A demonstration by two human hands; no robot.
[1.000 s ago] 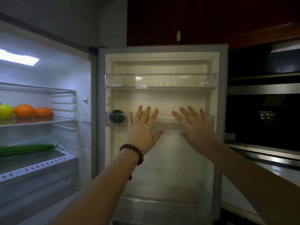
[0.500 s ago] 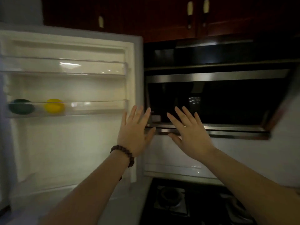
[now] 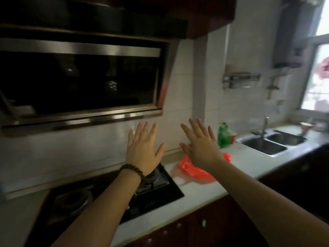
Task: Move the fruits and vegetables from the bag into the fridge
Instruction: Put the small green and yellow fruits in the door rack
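Observation:
A crumpled red plastic bag (image 3: 191, 169) lies on the white counter just right of the hob. My right hand (image 3: 201, 146) is held up in front of it with fingers spread, holding nothing and hiding part of the bag. My left hand (image 3: 143, 148), a bead bracelet on its wrist, is raised beside it over the hob's right burner, fingers straight and empty. The fridge is out of view. What the bag holds cannot be seen.
A black gas hob (image 3: 110, 198) sits under a dark range hood (image 3: 80, 82). A green bottle (image 3: 224, 135) stands by the wall. A double steel sink (image 3: 272, 142) with a tap lies at the right, below a window. Dark cabinet doors (image 3: 195, 227) run under the counter.
The view has swung right from the open fridge door, past the range hood, to the counter with the red bag and sink. Both hands stay raised, spread and empty.

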